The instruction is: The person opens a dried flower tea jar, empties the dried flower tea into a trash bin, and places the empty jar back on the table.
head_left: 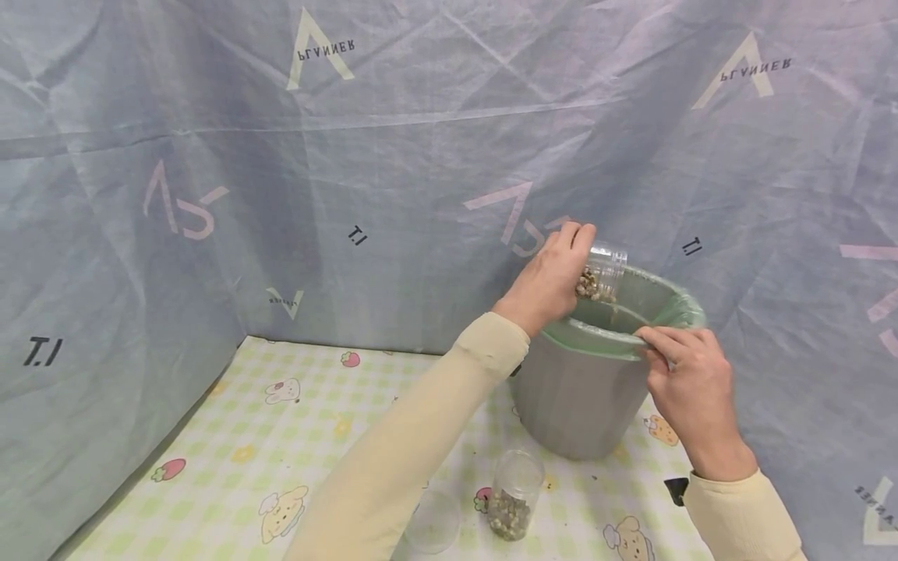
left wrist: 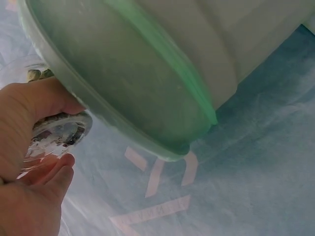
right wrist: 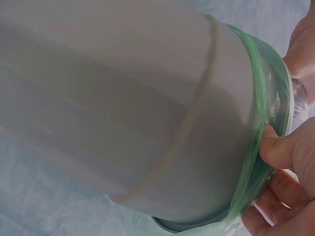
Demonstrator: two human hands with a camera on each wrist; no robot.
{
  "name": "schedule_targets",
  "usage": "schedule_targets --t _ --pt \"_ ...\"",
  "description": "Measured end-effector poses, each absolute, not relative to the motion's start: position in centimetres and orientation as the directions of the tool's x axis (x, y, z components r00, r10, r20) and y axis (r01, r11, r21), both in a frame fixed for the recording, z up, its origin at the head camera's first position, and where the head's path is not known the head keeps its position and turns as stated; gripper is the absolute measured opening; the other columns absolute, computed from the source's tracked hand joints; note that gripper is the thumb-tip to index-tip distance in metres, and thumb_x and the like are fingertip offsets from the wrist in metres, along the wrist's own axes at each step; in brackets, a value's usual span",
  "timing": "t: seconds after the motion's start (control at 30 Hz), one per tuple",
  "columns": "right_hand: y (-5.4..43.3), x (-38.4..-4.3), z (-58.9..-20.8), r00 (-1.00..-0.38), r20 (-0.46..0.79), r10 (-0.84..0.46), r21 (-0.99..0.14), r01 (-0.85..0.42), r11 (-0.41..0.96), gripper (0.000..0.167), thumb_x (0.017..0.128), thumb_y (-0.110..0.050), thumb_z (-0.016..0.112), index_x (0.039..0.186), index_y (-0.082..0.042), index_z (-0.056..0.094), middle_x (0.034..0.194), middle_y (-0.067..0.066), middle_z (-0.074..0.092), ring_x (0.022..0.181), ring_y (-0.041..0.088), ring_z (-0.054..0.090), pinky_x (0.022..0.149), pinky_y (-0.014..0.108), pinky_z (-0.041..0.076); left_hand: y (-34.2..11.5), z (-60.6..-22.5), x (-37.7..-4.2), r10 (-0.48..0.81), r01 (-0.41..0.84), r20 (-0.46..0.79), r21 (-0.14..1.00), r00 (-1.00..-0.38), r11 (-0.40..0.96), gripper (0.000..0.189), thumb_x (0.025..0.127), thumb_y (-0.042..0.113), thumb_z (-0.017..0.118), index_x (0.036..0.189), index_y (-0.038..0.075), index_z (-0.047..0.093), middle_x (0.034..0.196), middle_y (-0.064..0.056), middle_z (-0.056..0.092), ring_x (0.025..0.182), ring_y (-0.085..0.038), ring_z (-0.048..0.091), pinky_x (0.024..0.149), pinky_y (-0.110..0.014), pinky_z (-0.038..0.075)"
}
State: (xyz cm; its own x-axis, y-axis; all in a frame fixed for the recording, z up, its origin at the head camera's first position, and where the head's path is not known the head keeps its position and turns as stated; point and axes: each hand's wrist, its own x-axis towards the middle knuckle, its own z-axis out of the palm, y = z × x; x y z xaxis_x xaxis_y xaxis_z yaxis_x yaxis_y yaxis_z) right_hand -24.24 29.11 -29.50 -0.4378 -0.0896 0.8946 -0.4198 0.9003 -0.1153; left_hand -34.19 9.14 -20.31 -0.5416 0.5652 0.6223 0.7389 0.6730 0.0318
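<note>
My left hand point(head_left: 554, 273) grips a clear plastic jar point(head_left: 609, 263) tipped on its side over the mouth of a grey trash bin point(head_left: 582, 397). Small brownish dried pieces, perhaps flower buds point(head_left: 588, 284), lie inside the jar near its opening. A green bag point(head_left: 596, 343) lines the bin and folds over its rim. At the near right of that rim my right hand point(head_left: 691, 382) pinches the edge and the bag, with the thumb point(right wrist: 278, 147) outside. In the left wrist view, thumb and fingers curl round the jar point(left wrist: 59, 137).
A second clear jar point(head_left: 515, 495), partly filled with similar dried pieces, stands in front of the bin. Left of it lies a clear round lid point(head_left: 431, 522), partly behind the left sleeve. The checked tablecloth point(head_left: 231, 483) meets blue-grey cloth walls point(head_left: 393, 156) behind the bin.
</note>
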Motion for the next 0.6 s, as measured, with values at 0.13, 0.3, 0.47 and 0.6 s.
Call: schedule_targets --t 0.13,0.3,0.47,0.6 --pt "29.2 -24.3 -29.5 -0.435 0.896 -0.086 -0.118 -0.421 0.899 0.034 0.077 0.017 0.077 0.106 0.0 0.08 0.102 0.019 0.076 0.094 0.041 0.058 0.08 0.054 0.048 9.8 -20.3 -34.2 0.57 0.73 0.619 0.006 -0.54 0.684 0.069 0.085 -0.014 0.061 0.146 0.009 0.039 0.14 -0.007 0.044 0.127 -0.024 0.05 0.089 -0.024 0.048" --pt "29.2 -24.3 -29.5 -0.422 0.902 -0.093 -0.109 -0.43 0.896 0.034 0.077 0.018 0.078 0.106 0.001 0.08 0.102 0.019 0.076 0.093 0.041 0.059 0.08 0.053 0.048 10.3 -20.3 -34.1 0.576 0.709 0.602 -0.023 -0.553 0.705 0.066 0.088 -0.011 0.062 0.146 0.011 0.038 0.142 -0.006 0.043 0.128 -0.022 0.049 0.08 -0.022 0.05" --pt "29.2 -24.3 -29.6 -0.425 0.9 -0.098 -0.107 -0.432 0.896 0.034 0.077 0.018 0.078 0.107 0.001 0.08 0.102 0.019 0.076 0.093 0.041 0.058 0.079 0.053 0.048 10.5 -20.4 -34.2 0.587 0.707 0.608 -0.058 -0.535 0.705 0.062 0.089 -0.01 0.063 0.142 0.011 0.04 0.139 -0.005 0.044 0.127 -0.022 0.05 0.083 -0.021 0.049" --pt "29.2 -24.3 -29.6 -0.427 0.899 -0.098 -0.108 -0.433 0.895 0.034 0.077 0.018 0.078 0.107 0.001 0.08 0.102 0.019 0.076 0.093 0.041 0.058 0.079 0.052 0.048 10.6 -20.3 -34.2 0.6 0.715 0.613 -0.08 -0.514 0.694 0.061 0.089 -0.01 0.063 0.143 0.011 0.04 0.139 -0.006 0.044 0.127 -0.023 0.05 0.088 -0.021 0.049"
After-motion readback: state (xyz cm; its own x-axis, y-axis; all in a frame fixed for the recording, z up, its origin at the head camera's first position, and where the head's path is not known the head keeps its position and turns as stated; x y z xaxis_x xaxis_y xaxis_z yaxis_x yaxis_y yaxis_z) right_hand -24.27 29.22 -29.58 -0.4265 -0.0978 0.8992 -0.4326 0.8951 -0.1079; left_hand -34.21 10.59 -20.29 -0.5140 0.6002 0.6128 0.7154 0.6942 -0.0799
